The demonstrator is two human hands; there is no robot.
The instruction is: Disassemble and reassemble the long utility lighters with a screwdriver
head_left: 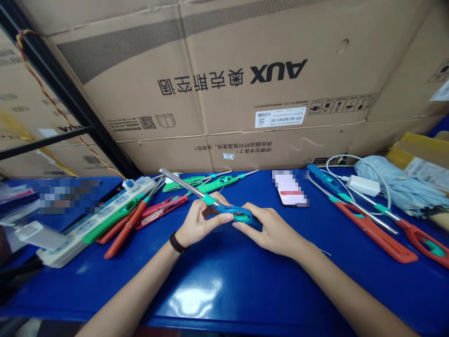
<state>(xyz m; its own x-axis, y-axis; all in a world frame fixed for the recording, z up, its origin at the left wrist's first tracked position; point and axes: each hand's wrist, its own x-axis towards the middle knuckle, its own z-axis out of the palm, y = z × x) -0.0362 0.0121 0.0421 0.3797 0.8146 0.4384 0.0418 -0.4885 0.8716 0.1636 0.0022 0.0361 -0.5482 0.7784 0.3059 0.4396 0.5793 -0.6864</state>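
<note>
A blue long-necked lighter with a green trigger and a green collar is held above the table by both hands. Its metal neck points up and to the left. My left hand is closed round the front of the handle, its thumb near the trigger. My right hand grips the rear of the handle, with the thumb on its near side. Behind my left hand lie a green lighter and a red lighter with part of its casing open.
A white power strip lies at left, with green and orange lighters against it. A phone rests at the back. At right are an orange lighter, a white charger with cable and light-blue cloth. A cardboard box stands behind.
</note>
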